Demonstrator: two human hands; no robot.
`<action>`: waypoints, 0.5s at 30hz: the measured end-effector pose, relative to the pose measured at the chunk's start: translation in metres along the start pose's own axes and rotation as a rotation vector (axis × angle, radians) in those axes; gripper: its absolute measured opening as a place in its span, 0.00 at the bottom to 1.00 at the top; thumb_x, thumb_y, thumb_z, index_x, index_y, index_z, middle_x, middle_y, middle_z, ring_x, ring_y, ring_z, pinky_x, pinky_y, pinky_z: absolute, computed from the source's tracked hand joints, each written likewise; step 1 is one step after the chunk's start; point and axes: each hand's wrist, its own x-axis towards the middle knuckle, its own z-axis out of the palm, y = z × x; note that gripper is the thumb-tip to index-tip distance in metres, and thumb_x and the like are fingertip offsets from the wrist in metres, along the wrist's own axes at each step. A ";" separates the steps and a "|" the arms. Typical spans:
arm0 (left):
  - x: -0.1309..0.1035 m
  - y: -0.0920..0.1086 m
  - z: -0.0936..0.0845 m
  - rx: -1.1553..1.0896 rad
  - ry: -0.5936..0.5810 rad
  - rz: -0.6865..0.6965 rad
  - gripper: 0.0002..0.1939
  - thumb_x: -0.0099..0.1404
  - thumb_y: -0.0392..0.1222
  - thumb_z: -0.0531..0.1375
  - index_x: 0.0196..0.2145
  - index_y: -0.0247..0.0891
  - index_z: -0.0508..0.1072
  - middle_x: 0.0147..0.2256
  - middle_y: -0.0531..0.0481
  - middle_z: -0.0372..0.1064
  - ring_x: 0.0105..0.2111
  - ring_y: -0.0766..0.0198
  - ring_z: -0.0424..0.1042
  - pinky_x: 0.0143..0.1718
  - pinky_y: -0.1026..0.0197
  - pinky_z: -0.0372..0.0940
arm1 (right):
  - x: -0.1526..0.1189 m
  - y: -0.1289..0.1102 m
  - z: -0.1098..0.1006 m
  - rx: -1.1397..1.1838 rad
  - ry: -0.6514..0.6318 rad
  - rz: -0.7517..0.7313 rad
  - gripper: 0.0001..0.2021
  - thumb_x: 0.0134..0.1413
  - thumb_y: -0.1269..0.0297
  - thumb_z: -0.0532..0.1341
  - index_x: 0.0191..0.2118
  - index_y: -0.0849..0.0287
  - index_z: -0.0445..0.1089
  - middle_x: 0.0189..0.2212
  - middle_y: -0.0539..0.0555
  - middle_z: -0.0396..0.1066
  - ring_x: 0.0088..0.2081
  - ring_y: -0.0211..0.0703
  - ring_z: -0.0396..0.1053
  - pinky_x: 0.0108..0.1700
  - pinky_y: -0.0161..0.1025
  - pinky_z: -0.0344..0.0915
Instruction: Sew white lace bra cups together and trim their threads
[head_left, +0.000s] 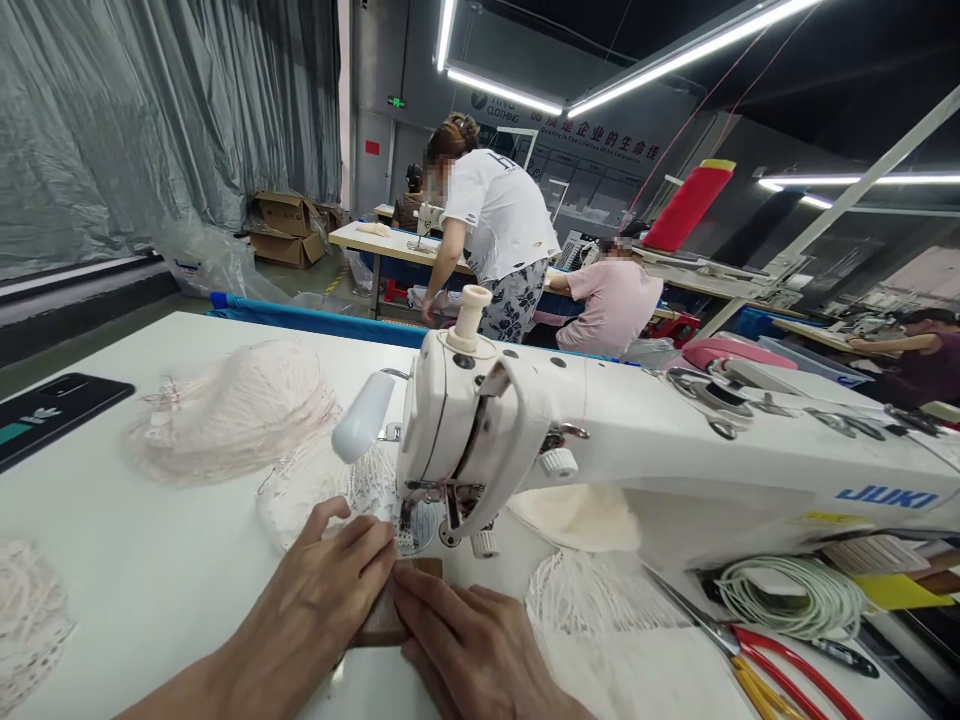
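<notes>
A white JUKI sewing machine [600, 410] stands before me, its presser foot [407, 515] low over the round needle plate. My left hand [334, 575] lies left of the foot, fingers bent and pressed down at the edge of white lace fabric [300, 490]. Just in front of the foot is my right hand [472, 635], its fingers held together and thumb side against the left fingertips. What the right fingertips pinch is hidden. Between and under both hands lies a flat brown piece [379, 625].
Piled lace pieces [247, 405] and a phone [64, 410] lie left. Cream fabric with fringe [577, 590], red-handled scissors [780, 655] and a coil of pale cord [795, 595] lie right. Co-workers [495, 215] are at tables beyond.
</notes>
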 end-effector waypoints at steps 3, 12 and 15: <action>0.002 -0.006 -0.001 -0.095 0.036 0.011 0.09 0.59 0.29 0.51 0.32 0.40 0.68 0.33 0.53 0.70 0.33 0.64 0.68 0.45 0.53 0.48 | 0.001 0.000 0.000 0.016 -0.033 0.024 0.14 0.63 0.67 0.49 0.49 0.67 0.65 0.48 0.62 0.70 0.30 0.40 0.73 0.24 0.35 0.67; 0.011 -0.020 -0.008 -0.102 -0.011 -0.037 0.18 0.62 0.23 0.45 0.39 0.40 0.68 0.38 0.53 0.70 0.39 0.66 0.70 0.52 0.51 0.47 | 0.001 -0.002 -0.002 0.019 -0.103 0.086 0.16 0.64 0.64 0.47 0.53 0.65 0.62 0.52 0.63 0.66 0.33 0.44 0.73 0.27 0.37 0.68; 0.003 -0.028 0.002 -0.094 -0.005 0.012 0.16 0.65 0.27 0.46 0.43 0.40 0.68 0.40 0.52 0.70 0.43 0.64 0.69 0.54 0.50 0.49 | 0.005 -0.008 -0.009 0.018 -0.133 0.146 0.15 0.64 0.65 0.48 0.53 0.63 0.60 0.53 0.60 0.66 0.34 0.42 0.72 0.29 0.37 0.68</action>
